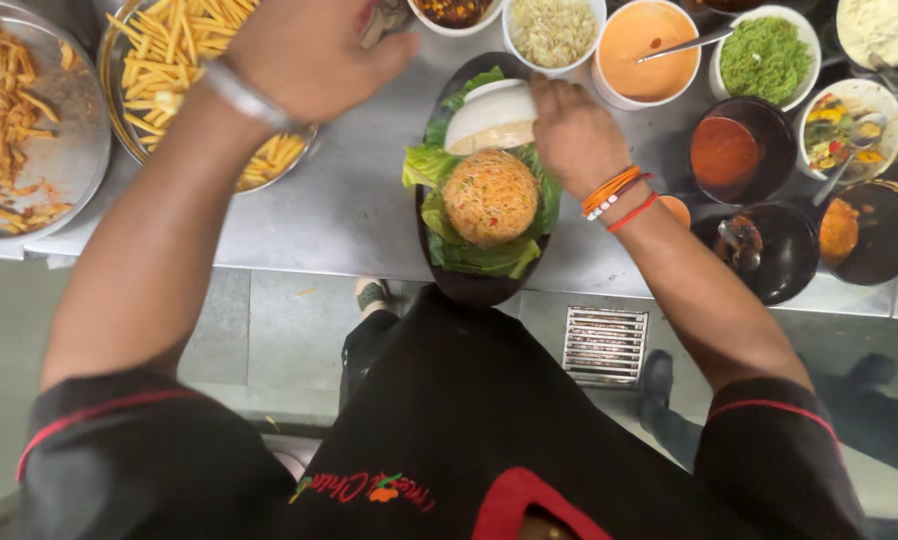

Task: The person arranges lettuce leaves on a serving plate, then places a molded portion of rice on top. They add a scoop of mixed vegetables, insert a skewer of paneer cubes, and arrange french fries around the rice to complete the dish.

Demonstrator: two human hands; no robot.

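A white bun half (489, 118) is held at its right edge by the right hand (572, 135), the fingers (547, 95) closed around its rim, above the far end of a dark oval plate (469, 285). The bun is judged to be light, soft and easily dented, so it is best taken by the rim with a gentle pinch, as shown. Just nearer on the plate, a round, crumbed orange patty (490, 197) is set on green lettuce leaves (479, 255); it looks crumbly and the leaves limp. The plate rests on the steel bench (349, 215). The left hand (304, 50) is raised over a metal tray of fries (164, 50); something appears to be gripped in it, but whether the fingers are closed cannot be told. Another tray with fewer fries (19, 110) lies at far left. To the right, bowls are ranged: an orange sauce (647, 45), green shreds (764, 58), a red sauce (724, 150) and pale shreds (552, 30).
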